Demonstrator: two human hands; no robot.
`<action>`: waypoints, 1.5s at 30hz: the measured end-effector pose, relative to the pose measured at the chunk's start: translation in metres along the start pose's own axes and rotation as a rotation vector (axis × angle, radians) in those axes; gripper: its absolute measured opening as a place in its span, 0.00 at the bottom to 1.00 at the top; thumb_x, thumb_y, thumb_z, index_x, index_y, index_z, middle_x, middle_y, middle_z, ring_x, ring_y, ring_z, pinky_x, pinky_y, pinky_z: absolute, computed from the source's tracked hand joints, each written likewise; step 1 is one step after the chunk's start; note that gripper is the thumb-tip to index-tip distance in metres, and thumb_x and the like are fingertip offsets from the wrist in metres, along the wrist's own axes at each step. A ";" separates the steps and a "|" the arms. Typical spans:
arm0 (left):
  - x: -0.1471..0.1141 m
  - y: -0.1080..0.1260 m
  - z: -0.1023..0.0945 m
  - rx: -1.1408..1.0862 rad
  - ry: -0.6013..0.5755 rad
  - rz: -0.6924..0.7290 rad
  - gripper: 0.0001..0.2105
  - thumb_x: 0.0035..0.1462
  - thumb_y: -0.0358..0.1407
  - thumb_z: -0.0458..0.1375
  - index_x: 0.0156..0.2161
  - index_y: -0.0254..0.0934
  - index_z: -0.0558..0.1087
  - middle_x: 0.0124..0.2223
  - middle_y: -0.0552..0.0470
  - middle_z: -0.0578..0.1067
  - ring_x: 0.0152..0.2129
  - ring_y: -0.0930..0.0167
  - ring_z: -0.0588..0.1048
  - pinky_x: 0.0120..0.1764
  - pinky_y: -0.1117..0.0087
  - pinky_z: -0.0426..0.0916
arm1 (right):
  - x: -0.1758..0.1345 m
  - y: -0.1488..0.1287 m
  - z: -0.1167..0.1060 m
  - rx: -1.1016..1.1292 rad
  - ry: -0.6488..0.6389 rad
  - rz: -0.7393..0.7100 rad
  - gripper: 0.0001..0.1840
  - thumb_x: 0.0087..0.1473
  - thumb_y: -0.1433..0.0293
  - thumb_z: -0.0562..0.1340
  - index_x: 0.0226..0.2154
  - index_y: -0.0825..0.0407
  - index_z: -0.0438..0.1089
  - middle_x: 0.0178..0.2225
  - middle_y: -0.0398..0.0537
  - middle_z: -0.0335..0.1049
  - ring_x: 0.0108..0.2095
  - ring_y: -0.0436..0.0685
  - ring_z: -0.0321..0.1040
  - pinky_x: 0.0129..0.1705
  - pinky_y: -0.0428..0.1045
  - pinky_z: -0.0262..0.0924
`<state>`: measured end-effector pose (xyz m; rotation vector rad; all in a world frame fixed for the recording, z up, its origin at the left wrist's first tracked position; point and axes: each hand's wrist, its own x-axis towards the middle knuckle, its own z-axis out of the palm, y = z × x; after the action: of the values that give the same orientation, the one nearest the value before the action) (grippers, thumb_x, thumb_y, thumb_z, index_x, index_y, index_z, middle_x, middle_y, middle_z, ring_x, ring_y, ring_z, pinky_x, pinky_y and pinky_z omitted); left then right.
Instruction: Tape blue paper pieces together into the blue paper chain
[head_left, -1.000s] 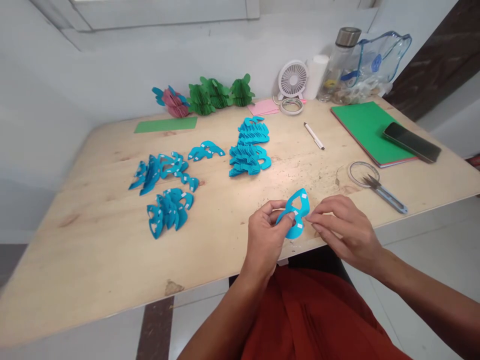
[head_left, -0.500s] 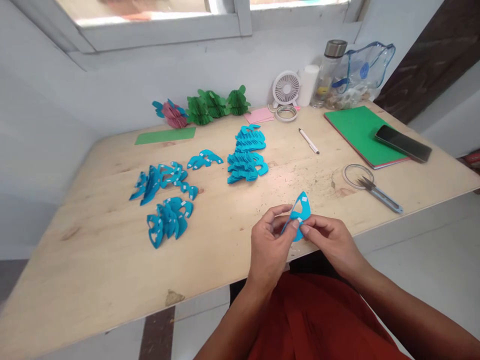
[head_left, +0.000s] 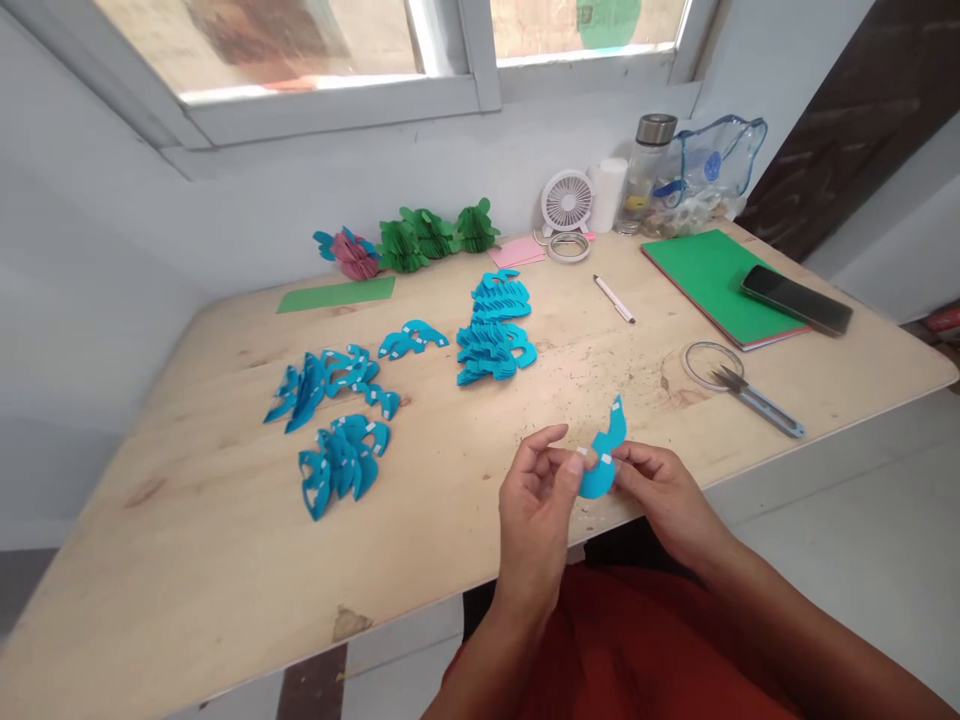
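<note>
A blue paper cutout (head_left: 598, 478) with small white tape squares is held up over the table's front edge. My left hand (head_left: 538, 500) pinches its left side between thumb and fingers. On the other side, my right hand (head_left: 664, 490) grips the cutout by its right edge, the fingertips partly hidden behind the paper. To the left lie blue cutouts with white squares, in one cluster (head_left: 322, 380) and a nearer cluster (head_left: 345, 455), with a separate piece (head_left: 412, 340) beyond them. Stacks of folded blue cutouts (head_left: 495, 345) stand at the table's middle.
Thread snips (head_left: 761, 402) lie against a tape roll (head_left: 709, 362) at right. Behind are a pen (head_left: 613, 299), green sheets (head_left: 712, 275) under a phone (head_left: 799, 300), a small fan (head_left: 568, 202), a bottle (head_left: 646, 175), and green paper figures (head_left: 431, 235) along the wall.
The cutout has turned and opened out between my hands, its upper tip now leaning right. My left fingers have shifted to its left edge. The view has tilted up slightly.
</note>
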<state>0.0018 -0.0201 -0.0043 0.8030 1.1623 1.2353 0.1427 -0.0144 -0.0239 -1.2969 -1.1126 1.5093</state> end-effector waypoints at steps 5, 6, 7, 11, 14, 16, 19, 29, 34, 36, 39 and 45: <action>0.000 -0.008 0.004 0.113 0.041 0.120 0.14 0.54 0.35 0.59 0.46 0.38 0.68 0.28 0.56 0.70 0.28 0.73 0.71 0.36 0.71 0.65 | 0.000 -0.004 0.008 -0.009 0.005 0.018 0.15 0.51 0.58 0.62 0.24 0.52 0.69 0.23 0.42 0.63 0.27 0.50 0.58 0.33 0.46 0.55; 0.000 -0.010 0.004 0.122 0.059 0.137 0.14 0.54 0.35 0.59 0.46 0.38 0.67 0.27 0.57 0.69 0.27 0.73 0.71 0.36 0.72 0.65 | 0.000 -0.004 0.009 -0.006 0.008 0.028 0.15 0.51 0.58 0.62 0.24 0.52 0.69 0.23 0.42 0.63 0.27 0.50 0.57 0.32 0.46 0.55; 0.001 -0.011 0.004 0.127 0.076 0.150 0.14 0.54 0.35 0.59 0.46 0.38 0.67 0.27 0.57 0.69 0.27 0.73 0.70 0.35 0.72 0.65 | 0.000 -0.004 0.011 0.000 0.013 0.036 0.15 0.51 0.58 0.62 0.24 0.52 0.69 0.22 0.42 0.63 0.27 0.51 0.57 0.32 0.46 0.55; 0.003 -0.015 0.001 0.137 0.100 0.198 0.14 0.55 0.34 0.58 0.48 0.39 0.66 0.26 0.58 0.67 0.26 0.74 0.69 0.35 0.72 0.65 | 0.003 -0.003 0.014 0.134 0.046 0.014 0.16 0.53 0.58 0.60 0.24 0.52 0.68 0.22 0.44 0.63 0.27 0.52 0.58 0.33 0.48 0.56; 0.005 -0.018 -0.002 0.174 0.101 0.223 0.15 0.55 0.34 0.58 0.49 0.39 0.66 0.26 0.58 0.67 0.26 0.73 0.69 0.35 0.71 0.65 | 0.004 -0.004 0.014 0.266 0.014 -0.028 0.14 0.54 0.59 0.59 0.28 0.52 0.70 0.27 0.46 0.66 0.30 0.54 0.61 0.35 0.49 0.58; 0.005 -0.021 -0.003 0.220 0.104 0.241 0.16 0.55 0.34 0.57 0.49 0.40 0.66 0.26 0.57 0.67 0.26 0.73 0.69 0.36 0.71 0.65 | 0.005 -0.005 0.014 0.282 0.005 -0.013 0.11 0.53 0.60 0.61 0.32 0.51 0.71 0.30 0.46 0.67 0.32 0.53 0.62 0.36 0.49 0.58; 0.005 -0.024 -0.004 0.282 0.073 0.270 0.16 0.56 0.33 0.56 0.51 0.40 0.65 0.28 0.57 0.67 0.28 0.73 0.69 0.37 0.70 0.65 | 0.007 -0.006 0.016 0.236 0.081 0.040 0.12 0.49 0.60 0.65 0.32 0.50 0.70 0.29 0.43 0.67 0.31 0.52 0.62 0.37 0.47 0.58; 0.001 -0.026 -0.011 0.233 0.063 0.226 0.15 0.57 0.36 0.56 0.50 0.39 0.66 0.25 0.57 0.66 0.25 0.73 0.67 0.33 0.73 0.64 | 0.017 -0.001 0.015 0.115 0.177 0.018 0.16 0.47 0.57 0.66 0.23 0.52 0.67 0.22 0.42 0.63 0.25 0.50 0.57 0.30 0.46 0.55; -0.002 -0.023 -0.027 0.268 0.121 0.235 0.14 0.58 0.38 0.55 0.49 0.38 0.67 0.25 0.57 0.65 0.24 0.73 0.66 0.32 0.73 0.63 | 0.019 0.000 0.023 0.002 0.103 -0.006 0.20 0.50 0.54 0.62 0.19 0.52 0.66 0.19 0.43 0.63 0.24 0.51 0.59 0.30 0.46 0.56; -0.003 -0.020 -0.039 0.302 0.161 0.262 0.13 0.58 0.38 0.54 0.49 0.38 0.67 0.25 0.57 0.64 0.24 0.73 0.66 0.32 0.73 0.63 | 0.019 -0.001 0.032 -0.070 0.063 -0.039 0.22 0.52 0.54 0.60 0.18 0.52 0.66 0.19 0.44 0.64 0.25 0.52 0.60 0.30 0.47 0.57; -0.005 -0.011 -0.061 0.331 0.249 0.301 0.13 0.58 0.37 0.54 0.48 0.38 0.68 0.25 0.57 0.65 0.24 0.74 0.67 0.31 0.74 0.63 | 0.020 -0.003 0.046 -0.141 -0.063 -0.079 0.22 0.55 0.54 0.56 0.21 0.51 0.68 0.22 0.45 0.66 0.26 0.53 0.62 0.31 0.47 0.59; 0.002 0.021 -0.131 0.322 0.819 0.449 0.17 0.53 0.37 0.58 0.48 0.36 0.67 0.25 0.57 0.70 0.22 0.74 0.68 0.30 0.75 0.64 | 0.022 0.004 0.052 -0.311 -0.155 -0.141 0.16 0.56 0.56 0.55 0.36 0.49 0.72 0.27 0.45 0.69 0.30 0.53 0.65 0.34 0.47 0.63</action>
<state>-0.1300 -0.0301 -0.0193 0.8425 1.9465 1.8703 0.0885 0.0000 -0.0291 -1.2898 -1.5547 1.3882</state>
